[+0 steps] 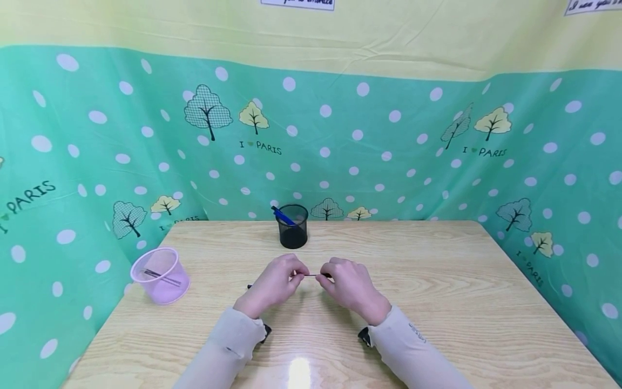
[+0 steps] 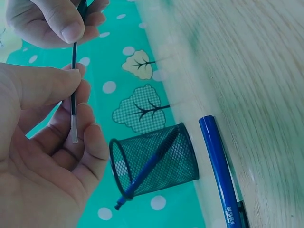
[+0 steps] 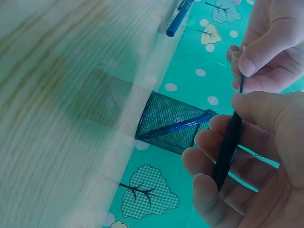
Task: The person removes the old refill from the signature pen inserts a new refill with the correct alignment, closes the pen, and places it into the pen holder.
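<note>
In the head view, my left hand (image 1: 277,278) and right hand (image 1: 352,281) meet over the middle of the table, joined by a thin dark pen refill (image 1: 310,275). The left wrist view shows my left thumb and fingers pinching that refill (image 2: 73,114), whose end is clear and see-through. My right hand grips a black pen barrel with a ribbed grip (image 3: 227,152), and the refill runs out of its end. Beside my left hand on the table lies a blue pen part with a clip (image 2: 221,175); in the head view it is mostly hidden.
Behind the hands stands a black mesh pen holder (image 1: 293,237) with a blue pen (image 1: 284,217) leaning in it. A pink basket (image 1: 167,294) holding thin dark sticks (image 1: 162,277) is at the table's left edge. A green dotted curtain (image 1: 369,162) hangs round the wooden table (image 1: 437,286).
</note>
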Demonstrator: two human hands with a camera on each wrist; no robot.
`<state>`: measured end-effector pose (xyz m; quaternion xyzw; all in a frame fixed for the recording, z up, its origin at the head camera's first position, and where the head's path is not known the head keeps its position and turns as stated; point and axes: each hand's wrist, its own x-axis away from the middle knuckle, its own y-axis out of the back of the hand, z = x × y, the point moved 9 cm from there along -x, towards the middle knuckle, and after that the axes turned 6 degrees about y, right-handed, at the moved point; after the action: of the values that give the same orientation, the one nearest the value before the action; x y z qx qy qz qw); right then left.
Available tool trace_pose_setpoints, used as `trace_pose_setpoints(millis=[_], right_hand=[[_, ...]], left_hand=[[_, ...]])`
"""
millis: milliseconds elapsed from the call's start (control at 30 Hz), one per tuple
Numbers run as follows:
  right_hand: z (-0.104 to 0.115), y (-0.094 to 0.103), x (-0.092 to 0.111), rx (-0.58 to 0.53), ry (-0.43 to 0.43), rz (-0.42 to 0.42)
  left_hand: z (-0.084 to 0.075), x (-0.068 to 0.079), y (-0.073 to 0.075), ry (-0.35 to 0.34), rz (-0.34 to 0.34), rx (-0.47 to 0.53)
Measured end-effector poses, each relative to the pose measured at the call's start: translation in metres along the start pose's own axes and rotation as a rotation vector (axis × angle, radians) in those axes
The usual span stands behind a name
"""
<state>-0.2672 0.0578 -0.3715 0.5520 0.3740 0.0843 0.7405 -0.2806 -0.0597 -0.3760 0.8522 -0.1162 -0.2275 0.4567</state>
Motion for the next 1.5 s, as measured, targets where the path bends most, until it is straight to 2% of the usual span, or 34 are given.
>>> trace_pose_setpoints(millis=[600, 967, 1133, 1500], right_hand=[[0.0005, 0.0012, 0.0, 0.004, -0.001, 0.0], [0.0019, -0.0007, 0.0009, -0.008, 0.001, 0.009], [0.0023, -0.0006, 0.0007, -0.012, -0.001, 0.008], [0.0021, -0.0004, 0.0008, -0.01, 0.001, 0.006]], left_hand=[[0.0049, -0.0003, -0.0014, -0.003, 0.024, 0.015], [-0.0017, 0.0002, -0.0015, -0.034, -0.009, -0.01], [-0.0028, 0.0004, -0.0013, -0.05, -0.017, 0.01], [-0.0001, 0.0003, -0.0014, -0.035, -0.005, 0.021]])
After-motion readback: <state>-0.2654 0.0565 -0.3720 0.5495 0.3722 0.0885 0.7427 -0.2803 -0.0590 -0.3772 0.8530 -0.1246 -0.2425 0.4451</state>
